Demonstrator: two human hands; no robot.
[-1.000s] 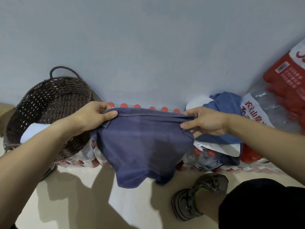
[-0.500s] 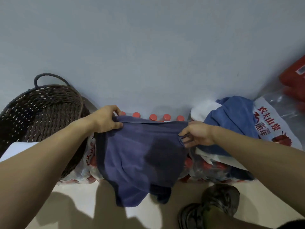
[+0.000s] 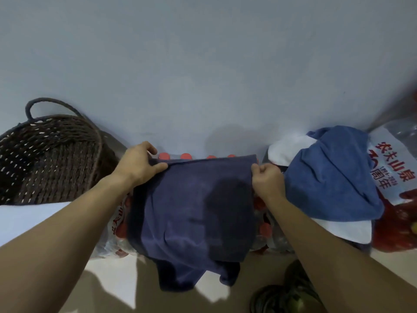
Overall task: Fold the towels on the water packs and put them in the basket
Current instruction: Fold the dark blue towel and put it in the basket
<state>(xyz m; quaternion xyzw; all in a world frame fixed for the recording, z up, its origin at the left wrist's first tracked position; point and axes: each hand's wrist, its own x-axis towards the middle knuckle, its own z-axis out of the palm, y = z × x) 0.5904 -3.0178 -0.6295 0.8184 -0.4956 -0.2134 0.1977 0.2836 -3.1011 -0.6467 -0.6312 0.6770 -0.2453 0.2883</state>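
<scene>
Navy towel (image 3: 191, 206) drapes over the water packs (image 3: 117, 222), its lower edge hanging past their front edge. Left hand (image 3: 137, 166) pinches its far left corner, right hand (image 3: 266, 179) grips the right one. Wicker basket (image 3: 52, 154) stands just left; a blue towel (image 3: 334, 172) lies at the packs' right end.

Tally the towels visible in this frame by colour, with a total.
Dark navy towel, held by the left hand and the right hand: 1
Lighter blue towel: 1
White towel, under the blue one: at least 1; whether the white showing above and below it is one piece is unclear
Total: 3 at least
</scene>
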